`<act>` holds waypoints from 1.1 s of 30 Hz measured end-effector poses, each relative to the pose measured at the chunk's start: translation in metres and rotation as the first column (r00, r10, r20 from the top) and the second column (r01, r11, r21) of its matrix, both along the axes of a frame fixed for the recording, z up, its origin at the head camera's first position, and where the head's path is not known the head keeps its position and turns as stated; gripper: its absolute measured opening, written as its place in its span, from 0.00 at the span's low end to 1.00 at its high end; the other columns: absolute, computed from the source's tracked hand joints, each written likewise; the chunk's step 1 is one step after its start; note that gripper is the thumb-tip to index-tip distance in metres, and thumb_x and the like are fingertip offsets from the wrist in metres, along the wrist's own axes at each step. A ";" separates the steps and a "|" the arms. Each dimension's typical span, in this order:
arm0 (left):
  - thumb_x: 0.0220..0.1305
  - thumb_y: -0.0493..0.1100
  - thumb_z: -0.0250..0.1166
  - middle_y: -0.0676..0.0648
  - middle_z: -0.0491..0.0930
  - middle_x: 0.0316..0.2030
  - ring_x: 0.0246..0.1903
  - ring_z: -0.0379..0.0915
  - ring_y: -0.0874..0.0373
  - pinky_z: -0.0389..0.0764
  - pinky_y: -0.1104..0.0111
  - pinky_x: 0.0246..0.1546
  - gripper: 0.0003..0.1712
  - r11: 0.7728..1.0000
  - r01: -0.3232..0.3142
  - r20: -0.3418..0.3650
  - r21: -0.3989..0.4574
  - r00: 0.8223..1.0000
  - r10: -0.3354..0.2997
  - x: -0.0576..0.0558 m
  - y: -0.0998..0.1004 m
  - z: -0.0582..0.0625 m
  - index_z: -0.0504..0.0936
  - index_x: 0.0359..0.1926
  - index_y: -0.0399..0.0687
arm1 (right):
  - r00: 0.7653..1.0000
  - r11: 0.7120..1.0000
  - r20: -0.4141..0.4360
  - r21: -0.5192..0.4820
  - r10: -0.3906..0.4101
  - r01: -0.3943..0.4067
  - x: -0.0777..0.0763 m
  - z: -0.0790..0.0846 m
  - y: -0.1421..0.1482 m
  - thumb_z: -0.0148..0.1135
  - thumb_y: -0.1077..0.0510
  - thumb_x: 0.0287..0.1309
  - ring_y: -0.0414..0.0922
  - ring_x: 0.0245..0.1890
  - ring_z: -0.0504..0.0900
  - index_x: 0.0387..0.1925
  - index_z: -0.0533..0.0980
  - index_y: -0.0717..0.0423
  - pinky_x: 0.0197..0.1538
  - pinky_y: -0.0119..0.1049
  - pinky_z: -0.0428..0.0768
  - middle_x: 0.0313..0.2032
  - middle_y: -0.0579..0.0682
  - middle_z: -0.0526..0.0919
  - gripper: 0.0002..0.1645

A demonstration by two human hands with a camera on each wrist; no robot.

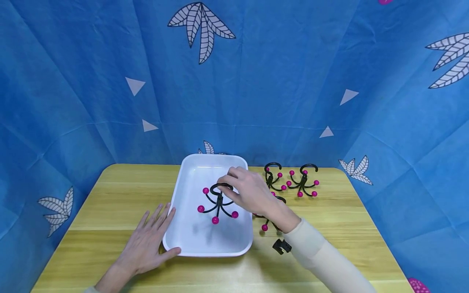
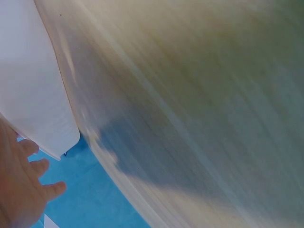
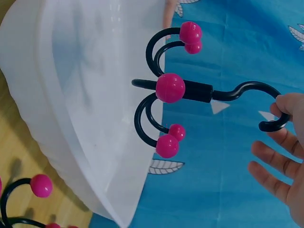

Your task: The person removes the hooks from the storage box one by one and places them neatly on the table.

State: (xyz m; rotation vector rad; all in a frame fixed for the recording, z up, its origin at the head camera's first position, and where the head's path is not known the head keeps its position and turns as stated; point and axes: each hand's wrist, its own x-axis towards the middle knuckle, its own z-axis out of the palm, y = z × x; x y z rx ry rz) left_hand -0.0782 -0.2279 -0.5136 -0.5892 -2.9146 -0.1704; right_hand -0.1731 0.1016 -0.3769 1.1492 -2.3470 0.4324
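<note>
My right hand [image 1: 247, 191] pinches the curved top of a black multi-arm hanging hook [image 1: 220, 199] with pink ball tips. In the right wrist view the hook [image 3: 197, 90] hangs from thumb and finger, its arms spread out over the tray. Beneath it lies a white rectangular tray [image 1: 190, 240], with the hook's shadow on its floor. At the tray's left side my left hand [image 1: 148, 240] has its fingers spread, fingertips at the rim and thumb by the near left corner. The left wrist view catches only part of this hand [image 2: 23, 180] beside the tray [image 2: 38, 71].
Two similar hooks stand right of the tray, one nearer it [image 1: 270, 179] and one farther right [image 1: 302, 181]. Another hook [image 1: 264, 227] is partly hidden behind my right forearm. A small black clip-like piece [image 1: 281, 246] shows by the right sleeve. A blue patterned cloth [image 1: 249, 81] surrounds the wooden table [image 1: 121, 195].
</note>
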 end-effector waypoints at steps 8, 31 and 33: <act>0.59 0.83 0.58 0.43 0.55 0.84 0.83 0.52 0.39 0.59 0.39 0.79 0.65 1.000 -0.003 0.018 0.006 1.000 0.003 0.000 0.000 0.001 0.53 0.85 0.52 | 0.999 1.000 -0.052 -0.009 0.007 -0.008 0.005 0.011 0.012 0.74 0.51 0.64 0.36 0.25 0.73 0.42 0.89 0.44 0.24 0.23 0.65 0.32 0.41 0.82 0.06; 0.60 0.81 0.61 0.42 0.55 0.84 0.82 0.54 0.38 0.59 0.40 0.78 0.64 0.999 0.026 -0.009 0.027 1.000 -0.026 0.000 -0.002 0.001 0.53 0.85 0.50 | 0.995 0.995 -0.096 -0.099 -0.032 0.022 0.013 0.038 0.067 0.77 0.56 0.58 0.38 0.26 0.72 0.42 0.88 0.50 0.23 0.26 0.67 0.30 0.43 0.81 0.10; 0.60 0.81 0.61 0.42 0.55 0.84 0.82 0.54 0.38 0.59 0.40 0.78 0.64 0.999 0.025 -0.007 0.026 1.000 -0.025 0.000 -0.002 0.001 0.52 0.85 0.50 | 0.994 0.995 -0.096 -0.097 -0.043 0.034 0.013 0.040 0.072 0.77 0.55 0.59 0.38 0.26 0.73 0.42 0.88 0.50 0.23 0.27 0.68 0.30 0.43 0.81 0.10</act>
